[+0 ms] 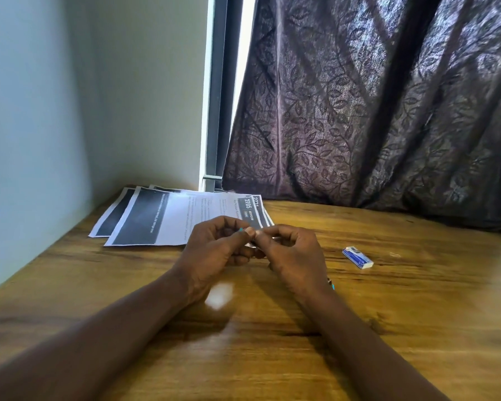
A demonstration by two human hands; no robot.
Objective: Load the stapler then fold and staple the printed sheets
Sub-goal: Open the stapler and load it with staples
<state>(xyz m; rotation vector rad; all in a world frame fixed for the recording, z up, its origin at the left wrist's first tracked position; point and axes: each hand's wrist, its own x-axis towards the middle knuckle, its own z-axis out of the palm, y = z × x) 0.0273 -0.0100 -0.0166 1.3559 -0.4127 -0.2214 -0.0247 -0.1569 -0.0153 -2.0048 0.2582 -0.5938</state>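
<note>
Head view: left hand (214, 244) and right hand (289, 247) both pinch a small item (251, 240), mostly hidden; I can't tell if it's stapler or staples. Staple box (357, 257) on the table (417, 314), right. Printed sheets (162, 218) lie flat behind, unfolded. I'd say loading is in progress.

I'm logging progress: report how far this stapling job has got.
Done: nothing visibly finished. In hand: the left hand and right hand pinch a small item, mostly hidden; a blue-and-white box lies aside. Left: the printed sheets lie fanned flat, unfolded.
</note>
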